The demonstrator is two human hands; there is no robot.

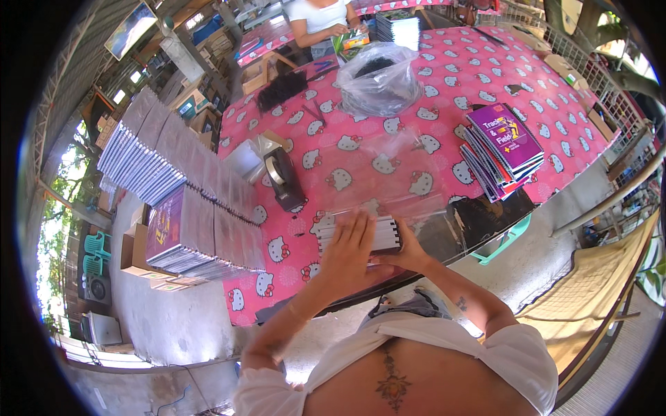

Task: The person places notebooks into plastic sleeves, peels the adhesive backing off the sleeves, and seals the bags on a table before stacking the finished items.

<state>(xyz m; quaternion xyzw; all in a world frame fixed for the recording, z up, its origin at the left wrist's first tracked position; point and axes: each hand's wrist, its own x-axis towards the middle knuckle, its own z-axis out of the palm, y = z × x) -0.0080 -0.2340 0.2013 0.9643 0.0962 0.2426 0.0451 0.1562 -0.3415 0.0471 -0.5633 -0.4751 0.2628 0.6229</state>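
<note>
At the near edge of the table, my left hand lies with its fingers stretched flat over a small stack of spiral-bound books. White page edges and dark binding coils show between my hands. My right hand grips the right side of that stack; its thumb is partly hidden. Just beyond the books, a clear plastic sleeve is spread on the table. To the left of it stands a black tape dispenser.
Tall piles of plastic-wrapped spiral books line the left side. Purple-covered books are stacked at the right. Farther off are a clear bag with black contents, a black heap and a co-worker's hands holding a book.
</note>
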